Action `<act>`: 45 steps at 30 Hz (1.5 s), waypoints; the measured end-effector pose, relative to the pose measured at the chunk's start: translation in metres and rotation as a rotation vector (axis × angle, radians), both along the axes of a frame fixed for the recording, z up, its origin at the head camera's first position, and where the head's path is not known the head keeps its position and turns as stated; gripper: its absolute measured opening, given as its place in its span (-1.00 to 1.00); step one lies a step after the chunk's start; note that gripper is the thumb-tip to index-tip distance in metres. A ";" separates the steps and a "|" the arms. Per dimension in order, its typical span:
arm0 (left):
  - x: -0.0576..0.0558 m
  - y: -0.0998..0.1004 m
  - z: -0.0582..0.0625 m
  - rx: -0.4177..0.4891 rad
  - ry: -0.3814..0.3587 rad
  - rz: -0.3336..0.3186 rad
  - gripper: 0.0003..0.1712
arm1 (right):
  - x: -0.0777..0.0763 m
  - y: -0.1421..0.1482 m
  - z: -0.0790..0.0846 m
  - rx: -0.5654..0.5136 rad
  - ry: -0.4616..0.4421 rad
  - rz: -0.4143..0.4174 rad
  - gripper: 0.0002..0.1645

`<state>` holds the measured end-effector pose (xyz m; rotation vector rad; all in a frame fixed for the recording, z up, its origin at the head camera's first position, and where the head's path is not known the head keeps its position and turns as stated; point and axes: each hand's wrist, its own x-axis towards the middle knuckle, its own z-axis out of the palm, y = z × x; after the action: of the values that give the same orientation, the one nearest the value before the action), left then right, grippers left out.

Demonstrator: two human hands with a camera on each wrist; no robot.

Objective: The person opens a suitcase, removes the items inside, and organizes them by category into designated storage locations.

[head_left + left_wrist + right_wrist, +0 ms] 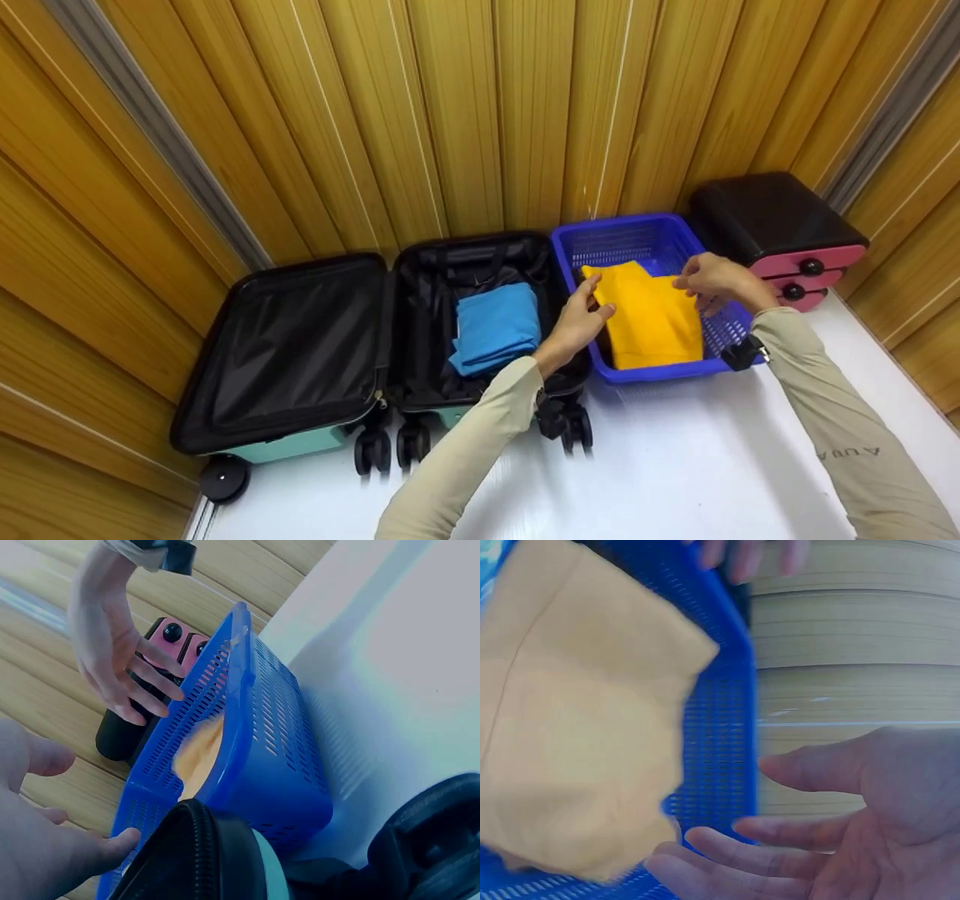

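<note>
A yellow folded cloth (pixel 652 322), probably a garment, lies in a blue plastic basket (pixel 675 370). At its left edge is my left hand (pixel 574 322), thumb and fingers apart; the left wrist view shows the same hand (pixel 52 832) with fingers spread and nothing between them. My right hand (pixel 720 281) is over the basket's right side, by the cloth's upper right corner. In the right wrist view, the right hand (pixel 840 832) has its fingers extended, fingertips right at the edge of the cloth (pixel 585 735).
An open suitcase (pixel 300 352) with black lining lies left of the basket, a folded blue cloth (pixel 495 326) in its right half. Behind the basket's right side stands a black and pink drawer box (pixel 780 217). Wood-panelled walls (pixel 465 112) enclose the white surface (pixel 637 465).
</note>
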<state>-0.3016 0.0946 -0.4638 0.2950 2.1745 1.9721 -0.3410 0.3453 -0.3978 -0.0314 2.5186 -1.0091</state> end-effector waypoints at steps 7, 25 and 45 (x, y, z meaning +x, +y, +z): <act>0.002 -0.020 -0.008 0.026 0.060 0.080 -0.45 | -0.002 -0.018 -0.010 -0.066 -0.050 0.046 -0.54; 0.004 -0.115 -0.020 -0.024 -0.016 0.252 -0.59 | -0.004 -0.084 -0.009 -0.187 -0.081 0.150 -0.64; 0.003 -0.181 -0.035 -0.073 -0.153 0.425 -0.58 | -0.012 -0.148 -0.038 -0.420 -0.151 0.136 -0.61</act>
<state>-0.2987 -0.0860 -0.4984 -0.3477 2.3455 2.0239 -0.3534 0.1973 -0.4359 -0.2377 2.1008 -1.4062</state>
